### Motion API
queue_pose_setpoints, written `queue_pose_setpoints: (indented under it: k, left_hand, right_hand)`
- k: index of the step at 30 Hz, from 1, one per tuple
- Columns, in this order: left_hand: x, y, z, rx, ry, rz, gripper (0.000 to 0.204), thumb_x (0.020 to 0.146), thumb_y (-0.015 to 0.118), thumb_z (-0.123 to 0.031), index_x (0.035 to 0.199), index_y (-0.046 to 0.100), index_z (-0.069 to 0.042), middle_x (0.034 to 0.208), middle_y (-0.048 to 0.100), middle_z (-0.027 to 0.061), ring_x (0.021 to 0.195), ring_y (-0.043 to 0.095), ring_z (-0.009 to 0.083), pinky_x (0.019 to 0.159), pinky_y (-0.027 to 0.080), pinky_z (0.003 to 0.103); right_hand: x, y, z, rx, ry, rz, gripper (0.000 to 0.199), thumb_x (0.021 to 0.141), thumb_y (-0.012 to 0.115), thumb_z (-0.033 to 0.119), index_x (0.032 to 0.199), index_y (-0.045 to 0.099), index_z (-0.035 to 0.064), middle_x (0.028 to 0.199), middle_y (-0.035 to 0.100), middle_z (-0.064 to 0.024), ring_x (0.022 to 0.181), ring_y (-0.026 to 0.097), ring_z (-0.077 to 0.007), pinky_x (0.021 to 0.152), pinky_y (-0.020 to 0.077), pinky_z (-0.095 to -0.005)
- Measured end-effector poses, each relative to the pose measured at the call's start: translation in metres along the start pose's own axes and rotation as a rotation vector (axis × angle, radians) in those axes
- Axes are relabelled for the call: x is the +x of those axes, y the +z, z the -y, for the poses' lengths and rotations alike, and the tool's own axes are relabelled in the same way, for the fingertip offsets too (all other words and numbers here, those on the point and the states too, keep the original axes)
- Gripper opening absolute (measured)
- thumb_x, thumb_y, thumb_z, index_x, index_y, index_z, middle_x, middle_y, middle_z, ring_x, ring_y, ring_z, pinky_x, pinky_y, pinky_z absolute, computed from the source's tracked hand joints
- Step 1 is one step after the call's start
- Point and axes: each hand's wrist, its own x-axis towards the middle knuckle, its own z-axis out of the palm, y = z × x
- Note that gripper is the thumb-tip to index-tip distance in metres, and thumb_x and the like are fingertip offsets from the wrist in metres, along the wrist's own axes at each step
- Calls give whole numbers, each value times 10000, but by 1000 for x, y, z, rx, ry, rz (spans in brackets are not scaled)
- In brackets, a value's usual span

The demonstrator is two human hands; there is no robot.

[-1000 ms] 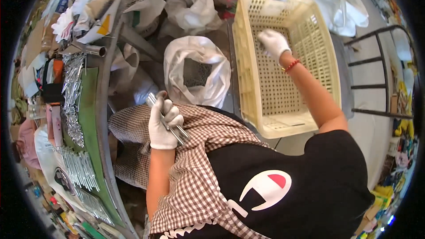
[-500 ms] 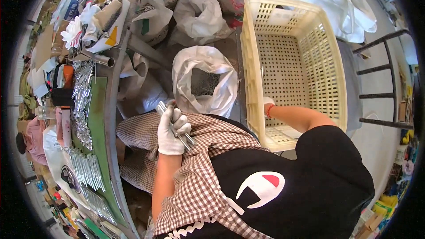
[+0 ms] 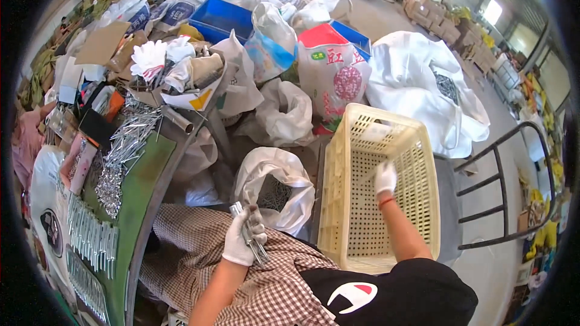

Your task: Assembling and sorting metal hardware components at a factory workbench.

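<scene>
My left hand, in a white glove, is closed around a few silver metal rods above my checked apron. Their ends stick out at both sides of the fist. My right hand, also gloved and with a red band at the wrist, is over the inside of a cream plastic crate. Motion smears its fingers, and whether anything is in them is hidden by the blur. Just left of the crate, an open white sack contains a heap of thin grey metal pieces.
Left is a green-topped bench with rows of silver rods and a loose metal pile. More sacks and a blue bin stand beyond. A black metal rail borders the crate's right.
The view has tipped up, showing more of the room. My right hand has moved from the crate's near left side to over its middle. My left hand still grips the rods.
</scene>
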Motion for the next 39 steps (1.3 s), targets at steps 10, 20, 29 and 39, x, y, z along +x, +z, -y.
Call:
queue_pose_setpoints:
  k: [10, 20, 29, 39]
  left_hand:
    - [-9, 6, 3, -59, 121, 86, 380, 939, 561, -420, 1152, 557, -104, 1030, 635, 79, 947, 629, 210, 740, 552, 417]
    - [-7, -12, -4, 38, 218, -105, 246, 925, 554, -168, 1166, 537, -122, 944, 634, 17, 799, 615, 150, 674, 540, 334]
    - [3, -9, 0, 91, 168, -91, 236, 917, 530, -150, 1151, 524, -122, 901, 619, 19, 776, 601, 151, 662, 533, 328]
    - [11, -10, 2, 105, 155, -130, 230, 915, 532, -156, 1141, 510, -121, 878, 611, 27, 753, 598, 152, 646, 530, 325]
  right_hand:
    - [-120, -18, 266, 220, -1420, 735, 195, 734, 619, 144, 923, 606, 102, 1030, 610, -74, 967, 606, -226, 853, 482, -373]
    - [-13, -6, 190, 403, -473, -18, 136, 852, 568, 76, 950, 621, -2, 918, 611, -132, 884, 578, -267, 846, 451, -352]
    - [-4, 121, -72, -398, -67, 565, 349, 868, 502, 331, 1080, 635, 88, 1029, 646, -217, 959, 619, -390, 835, 498, -477]
    - [4, 142, -73, -406, -167, 805, 353, 861, 511, 220, 1163, 582, 53, 1142, 593, -224, 947, 622, -409, 811, 526, -470]
